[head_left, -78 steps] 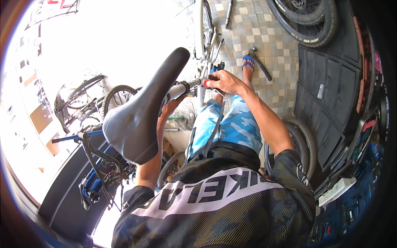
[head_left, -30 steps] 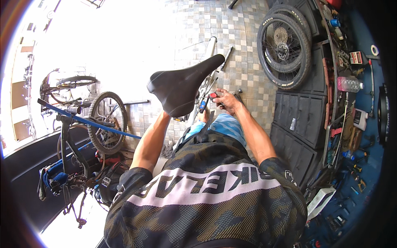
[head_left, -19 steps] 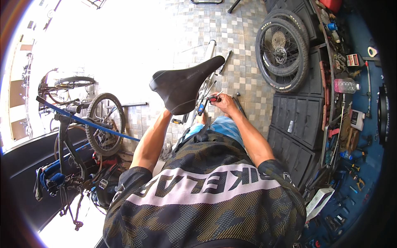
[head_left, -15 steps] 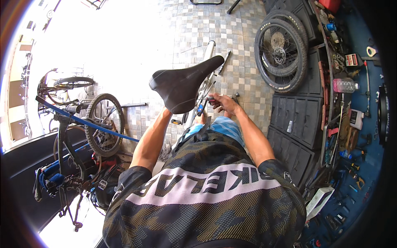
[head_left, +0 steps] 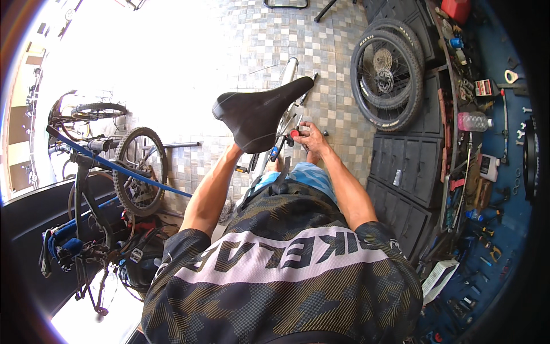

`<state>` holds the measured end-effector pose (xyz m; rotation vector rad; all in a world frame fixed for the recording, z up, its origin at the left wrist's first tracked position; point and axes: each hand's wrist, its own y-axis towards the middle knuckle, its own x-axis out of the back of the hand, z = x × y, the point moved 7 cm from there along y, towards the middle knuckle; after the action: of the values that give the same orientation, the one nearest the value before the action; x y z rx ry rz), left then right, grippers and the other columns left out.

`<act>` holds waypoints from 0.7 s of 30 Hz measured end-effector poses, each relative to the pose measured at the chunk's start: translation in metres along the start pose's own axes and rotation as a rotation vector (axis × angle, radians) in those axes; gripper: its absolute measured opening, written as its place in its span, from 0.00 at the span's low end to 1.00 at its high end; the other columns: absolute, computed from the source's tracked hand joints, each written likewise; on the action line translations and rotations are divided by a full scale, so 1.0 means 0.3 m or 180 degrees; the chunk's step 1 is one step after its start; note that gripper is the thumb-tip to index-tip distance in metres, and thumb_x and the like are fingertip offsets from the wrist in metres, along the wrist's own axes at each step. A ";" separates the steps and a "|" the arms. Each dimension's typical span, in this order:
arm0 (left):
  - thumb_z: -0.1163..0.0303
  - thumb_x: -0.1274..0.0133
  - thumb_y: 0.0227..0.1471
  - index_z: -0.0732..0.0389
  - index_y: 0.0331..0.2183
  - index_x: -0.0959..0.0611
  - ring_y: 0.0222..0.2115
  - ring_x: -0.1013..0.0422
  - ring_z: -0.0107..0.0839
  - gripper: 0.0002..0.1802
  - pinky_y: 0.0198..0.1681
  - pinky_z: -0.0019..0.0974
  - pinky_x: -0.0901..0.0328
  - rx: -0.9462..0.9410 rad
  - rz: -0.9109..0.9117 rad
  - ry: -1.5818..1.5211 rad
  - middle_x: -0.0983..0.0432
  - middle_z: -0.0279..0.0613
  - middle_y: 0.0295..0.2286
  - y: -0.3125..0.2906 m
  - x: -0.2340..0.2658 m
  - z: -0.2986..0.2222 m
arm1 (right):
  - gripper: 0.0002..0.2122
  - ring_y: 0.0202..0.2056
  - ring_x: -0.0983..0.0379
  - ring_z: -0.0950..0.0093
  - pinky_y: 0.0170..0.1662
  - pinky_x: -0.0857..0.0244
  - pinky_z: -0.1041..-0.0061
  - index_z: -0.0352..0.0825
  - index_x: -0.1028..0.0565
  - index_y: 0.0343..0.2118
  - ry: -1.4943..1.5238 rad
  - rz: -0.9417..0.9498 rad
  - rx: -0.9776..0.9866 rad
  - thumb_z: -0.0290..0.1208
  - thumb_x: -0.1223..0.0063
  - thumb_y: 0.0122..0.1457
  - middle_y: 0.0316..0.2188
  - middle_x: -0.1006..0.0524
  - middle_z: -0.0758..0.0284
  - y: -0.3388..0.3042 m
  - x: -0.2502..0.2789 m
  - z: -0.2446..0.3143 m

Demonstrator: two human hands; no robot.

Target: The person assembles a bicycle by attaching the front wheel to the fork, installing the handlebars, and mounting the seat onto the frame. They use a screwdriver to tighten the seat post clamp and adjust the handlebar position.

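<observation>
A black bicycle saddle (head_left: 260,117) sits in front of me on top of a bicycle, its nose pointing right and away. Below it, parts of the light-coloured frame (head_left: 290,70) and a pedal (head_left: 241,169) show. My left hand (head_left: 234,151) reaches under the saddle's rear edge; only the wrist is visible and its fingers are hidden. On the saddle's right side, my right hand (head_left: 313,140) has its fingers closed round a small part with a round red end (head_left: 294,133), next to the bike frame. What the rest of that part looks like, I cannot make out.
Two bicycle wheels (head_left: 385,77) lean against dark drawer cabinets (head_left: 404,166) on the right. Beyond runs a bench with a pink-tinted bottle (head_left: 474,121) and several tools. At the left, a bicycle (head_left: 91,189) stands behind a blue bar (head_left: 123,171). The floor is tiled (head_left: 338,74).
My right hand has turned and its fingers have shifted, so a red round end now shows in them. The saddle sits slightly further right in view. My left arm has hardly moved.
</observation>
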<state>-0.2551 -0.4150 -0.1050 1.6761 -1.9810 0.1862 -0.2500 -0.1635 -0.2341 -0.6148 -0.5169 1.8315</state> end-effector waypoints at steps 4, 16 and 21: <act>0.70 0.37 0.57 0.62 0.56 0.21 0.49 0.26 0.37 0.25 0.54 0.40 0.31 0.0067 0.0174 -0.0104 0.22 0.47 0.49 -0.062 -0.068 0.167 | 0.28 0.39 0.23 0.75 0.46 0.28 0.73 0.36 0.33 0.58 0.0092 0.0268 -0.0117 0.26 0.32 0.56 0.40 0.18 0.64 -0.031 -0.014 0.014; 0.67 0.37 0.59 0.62 0.61 0.25 0.55 0.29 0.38 0.31 0.62 0.40 0.35 0.0506 0.0435 -0.0613 0.26 0.49 0.56 -0.124 -0.169 0.377 | 0.19 0.45 0.20 0.64 0.49 0.23 0.64 0.32 0.27 0.48 0.1316 0.0206 -0.0591 0.43 0.40 0.66 0.45 0.22 0.57 -0.037 -0.037 0.039; 0.69 0.38 0.58 0.61 0.58 0.23 0.51 0.28 0.38 0.27 0.58 0.40 0.34 0.0426 0.0228 -0.0098 0.24 0.47 0.52 -0.074 -0.109 0.229 | 0.15 0.47 0.20 0.66 0.53 0.22 0.65 0.29 0.27 0.51 0.1556 -0.0104 -0.0405 0.27 0.40 0.64 0.47 0.21 0.57 -0.030 0.003 -0.037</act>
<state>-0.2523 -0.4211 -0.1840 1.6999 -2.0940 0.3275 -0.2368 -0.1593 -0.2371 -1.0959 -0.3111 1.5505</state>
